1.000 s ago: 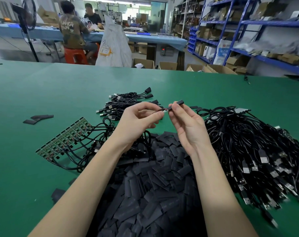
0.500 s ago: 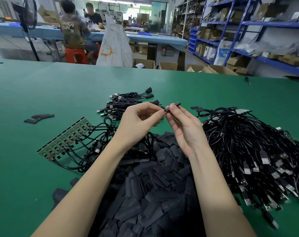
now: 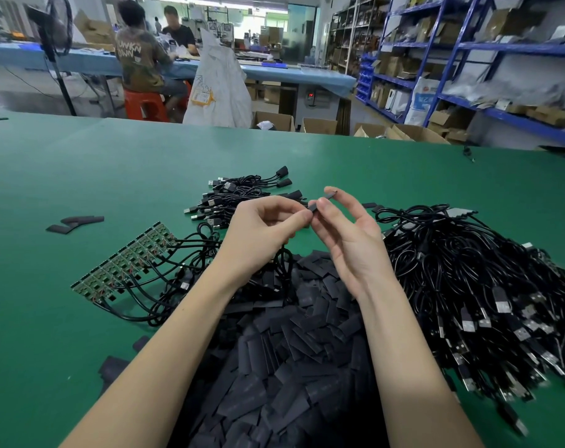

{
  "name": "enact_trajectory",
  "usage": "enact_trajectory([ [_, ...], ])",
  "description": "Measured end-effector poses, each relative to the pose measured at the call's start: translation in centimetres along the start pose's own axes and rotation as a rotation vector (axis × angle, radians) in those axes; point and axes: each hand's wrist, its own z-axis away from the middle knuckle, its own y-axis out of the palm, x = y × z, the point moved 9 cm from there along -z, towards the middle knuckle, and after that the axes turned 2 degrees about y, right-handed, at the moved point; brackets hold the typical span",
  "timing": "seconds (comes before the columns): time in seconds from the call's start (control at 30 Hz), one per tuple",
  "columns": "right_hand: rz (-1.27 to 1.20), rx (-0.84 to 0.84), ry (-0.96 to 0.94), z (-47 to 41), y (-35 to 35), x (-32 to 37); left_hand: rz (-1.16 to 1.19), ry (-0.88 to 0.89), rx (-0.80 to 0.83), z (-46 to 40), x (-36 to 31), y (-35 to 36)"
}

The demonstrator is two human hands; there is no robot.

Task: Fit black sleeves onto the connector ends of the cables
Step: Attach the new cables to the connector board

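My left hand [image 3: 261, 234] and my right hand [image 3: 349, 234] meet above the green table [image 3: 80, 176]. My right thumb and fingers pinch a small black sleeve [image 3: 323, 199]. My left fingertips pinch a cable end right at the sleeve's near opening; the connector itself is hidden. That cable [image 3: 282, 260] hangs down below my left hand. A heap of loose black sleeves [image 3: 291, 350] lies under my forearms. A big tangle of black USB cables [image 3: 468, 286] lies to the right.
A bundle of cables with sleeved ends [image 3: 242, 192] lies beyond my hands. A strip of small green circuit boards [image 3: 126, 263] with attached cables lies at left. A few stray sleeves [image 3: 76, 221] lie further left. People sit at a far blue bench [image 3: 80, 59]; blue shelves [image 3: 468, 59] stand right.
My hands have closed together: the gap with bare wire between them is gone, and the sleeve now sits against my left fingertips. My right fingers have spread a little.
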Motion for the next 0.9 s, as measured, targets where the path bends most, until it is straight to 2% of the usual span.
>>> enact_trajectory([
  [0.2,0.042,0.014,-0.089,0.08,0.44,0.56,0.035,-0.054,-0.005,-0.10,0.54,0.28],
  [0.57,-0.019,-0.016,-0.101,0.15,0.50,0.59,0.038,-0.058,-0.031,0.01,0.45,0.33],
  [0.9,0.035,-0.019,-0.137,0.33,0.38,1.00,0.023,-0.079,-0.025,0.07,0.44,0.40],
])
